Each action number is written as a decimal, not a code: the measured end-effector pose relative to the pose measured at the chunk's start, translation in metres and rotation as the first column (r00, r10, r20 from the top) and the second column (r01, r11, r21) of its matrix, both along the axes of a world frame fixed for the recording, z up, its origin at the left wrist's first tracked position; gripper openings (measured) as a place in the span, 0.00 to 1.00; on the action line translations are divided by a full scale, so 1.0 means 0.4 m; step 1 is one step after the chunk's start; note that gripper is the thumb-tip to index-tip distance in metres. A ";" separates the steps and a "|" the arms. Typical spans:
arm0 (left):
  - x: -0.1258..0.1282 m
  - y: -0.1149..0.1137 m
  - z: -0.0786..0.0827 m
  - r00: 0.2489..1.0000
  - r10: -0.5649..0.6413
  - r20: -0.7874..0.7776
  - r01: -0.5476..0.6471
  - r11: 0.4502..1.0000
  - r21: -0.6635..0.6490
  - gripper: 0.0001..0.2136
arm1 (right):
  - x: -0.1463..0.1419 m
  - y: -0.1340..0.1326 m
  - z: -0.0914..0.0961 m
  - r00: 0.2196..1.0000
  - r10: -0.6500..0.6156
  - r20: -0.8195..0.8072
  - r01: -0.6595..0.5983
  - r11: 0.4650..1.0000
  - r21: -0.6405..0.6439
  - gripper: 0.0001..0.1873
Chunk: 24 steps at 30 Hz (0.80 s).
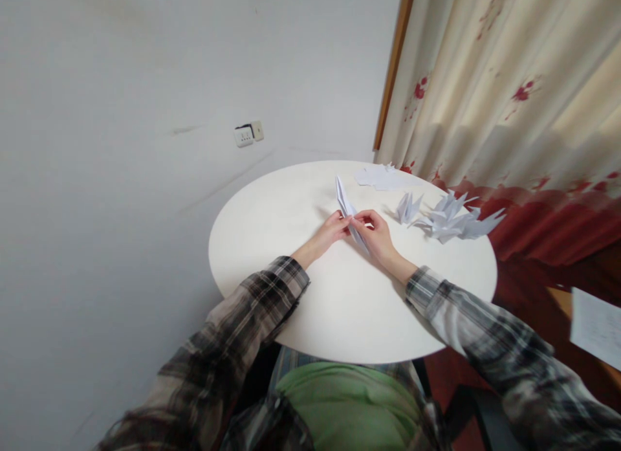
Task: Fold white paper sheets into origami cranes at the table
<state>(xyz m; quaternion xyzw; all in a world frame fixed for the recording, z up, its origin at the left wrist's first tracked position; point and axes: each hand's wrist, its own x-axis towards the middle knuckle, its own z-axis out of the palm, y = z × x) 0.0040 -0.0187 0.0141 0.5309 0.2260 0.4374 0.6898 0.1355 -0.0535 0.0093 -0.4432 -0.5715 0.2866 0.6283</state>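
Observation:
A long, narrow folded piece of white paper point(343, 197) lies slanted over the middle of a round white table point(291, 257). My left hand point(331, 230) pinches its left side with closed fingers. My right hand point(376, 234) grips it from the right, fingers curled over the fold. Both hands meet at the paper's middle, and its pointed tip sticks up past them toward the wall.
Several finished folded paper cranes point(449, 219) sit on the table's right side. A small pile of flat white sheets point(381, 176) lies at the far edge. A cream curtain with red flowers point(509, 95) hangs on the right; a wall socket point(248, 134) is behind.

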 end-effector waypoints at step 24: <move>0.000 0.023 -0.019 0.988 0.123 -0.098 -0.125 0.992 -0.011 0.12 | 0.019 0.016 -0.011 0.984 -0.177 0.005 0.176 0.981 0.077 0.08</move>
